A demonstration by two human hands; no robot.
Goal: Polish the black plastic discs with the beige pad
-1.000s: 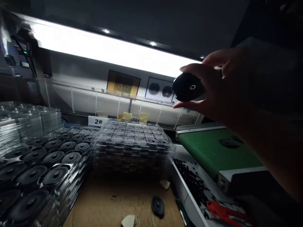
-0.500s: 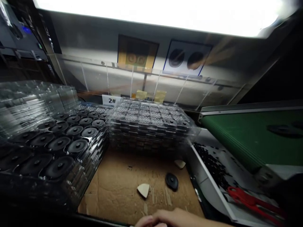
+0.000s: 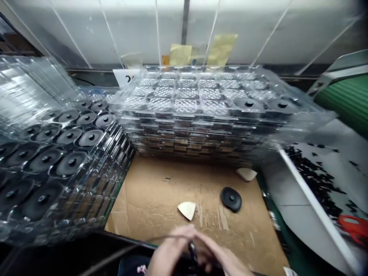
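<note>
I'm watching my left hand (image 3: 169, 255) and right hand (image 3: 217, 260) holding a small dark object (image 3: 192, 252) between narrowed fingers at bottom centre, while filled trays (image 3: 116, 140) stand upper left and one black disc (image 3: 231, 199) is lying loose on the cardboard (image 3: 149, 203).

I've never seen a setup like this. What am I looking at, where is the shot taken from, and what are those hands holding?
This picture comes from a camera worn on a person's head, looking forward and down. At the bottom, the left hand and right hand meet around a small dark item, too blurred to identify, with a thin dark cord running towards it. On the cardboard sheet lie a black disc and a cream wedge. Stacked clear trays stand behind, more black discs sit in trays at left, and a green ribbed belt runs at right.
</note>
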